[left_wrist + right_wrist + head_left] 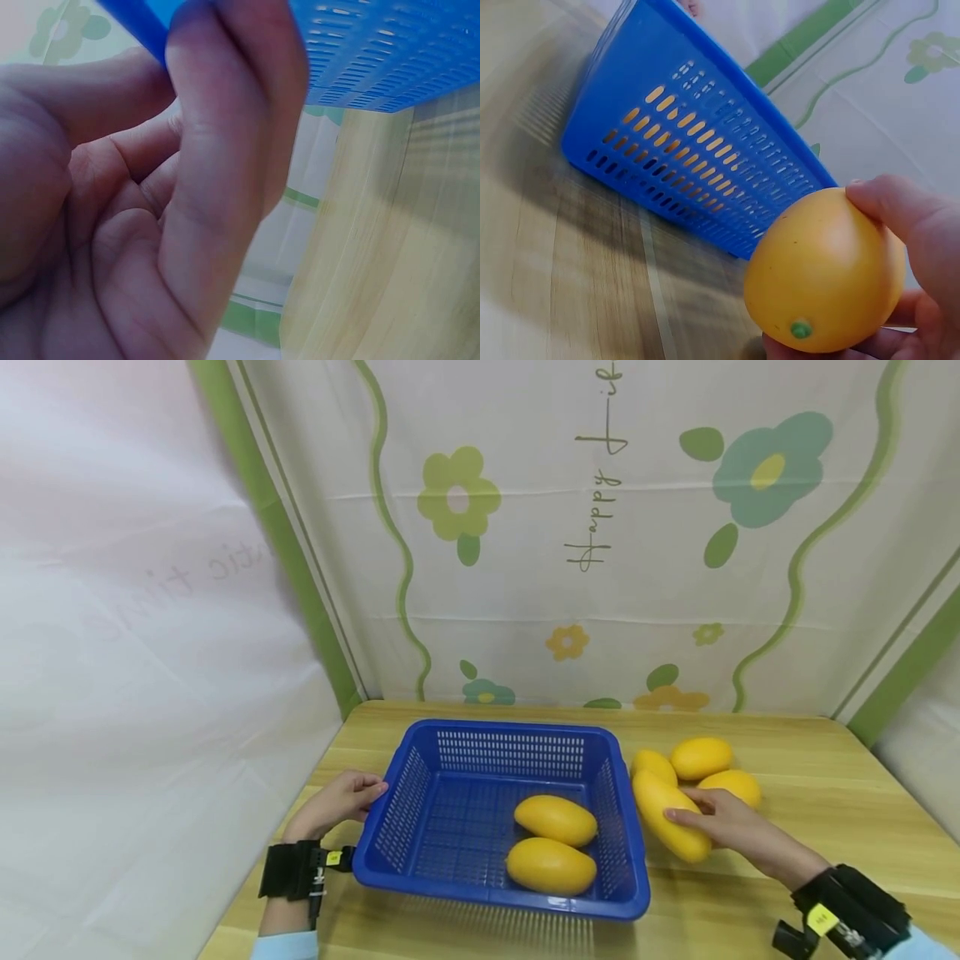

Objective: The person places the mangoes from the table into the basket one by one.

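My left hand (341, 802) pinches the left rim of a blue plastic basket (491, 895) between thumb and fingers; the left wrist view shows the fingers curled under that edge. Inside the basket, toward its right side, lie two yellow mangoes, a rear mango (555, 820) and a front mango (551, 867). Just outside the basket's right wall, my right hand (738, 832) grips another mango (660, 814), thumb on top and fingers beneath. In the right wrist view the green stem end (801, 329) of this mango faces the camera.
Behind the right hand, three more mangoes lie on the wooden table (817, 785): a back one (702, 757), a right one (735, 786) and a left one (651, 763) partly covered by the held mango. A flowered curtain (525, 593) hangs along the table's back edge.
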Tool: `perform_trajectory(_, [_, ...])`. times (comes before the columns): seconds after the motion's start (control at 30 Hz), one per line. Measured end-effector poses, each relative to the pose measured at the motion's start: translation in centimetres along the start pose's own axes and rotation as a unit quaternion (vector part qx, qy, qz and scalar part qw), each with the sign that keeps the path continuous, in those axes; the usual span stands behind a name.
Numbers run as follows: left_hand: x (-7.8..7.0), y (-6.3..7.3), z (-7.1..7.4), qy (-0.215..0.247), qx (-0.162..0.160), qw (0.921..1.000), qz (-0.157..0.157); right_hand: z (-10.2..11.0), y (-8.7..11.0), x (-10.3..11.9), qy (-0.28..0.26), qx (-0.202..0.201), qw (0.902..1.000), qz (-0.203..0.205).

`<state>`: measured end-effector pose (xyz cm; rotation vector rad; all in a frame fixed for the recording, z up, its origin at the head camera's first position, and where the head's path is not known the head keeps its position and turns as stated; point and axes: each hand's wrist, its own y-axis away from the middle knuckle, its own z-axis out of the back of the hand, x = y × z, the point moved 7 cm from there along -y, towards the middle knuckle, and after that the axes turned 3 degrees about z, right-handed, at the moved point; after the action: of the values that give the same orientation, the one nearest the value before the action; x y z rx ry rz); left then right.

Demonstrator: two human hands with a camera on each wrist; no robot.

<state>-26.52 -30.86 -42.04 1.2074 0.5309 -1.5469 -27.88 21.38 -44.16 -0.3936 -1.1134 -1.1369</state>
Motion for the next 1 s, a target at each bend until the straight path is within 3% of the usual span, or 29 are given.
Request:
perform_trajectory(0.37, [-0.01,-0.15,0.00,-0.007,-0.001,1.0000,-0.002,-0.42,-0.37,-0.17,-0.049,0.021,0.9985,-0.008])
perform_trajectory(1.0, [0.30,-0.10,0.07,0.000,-0.006,1.0000,0.005,0.19,0.12,0.35,-0.062,-0.007,0.9980,-0.013])
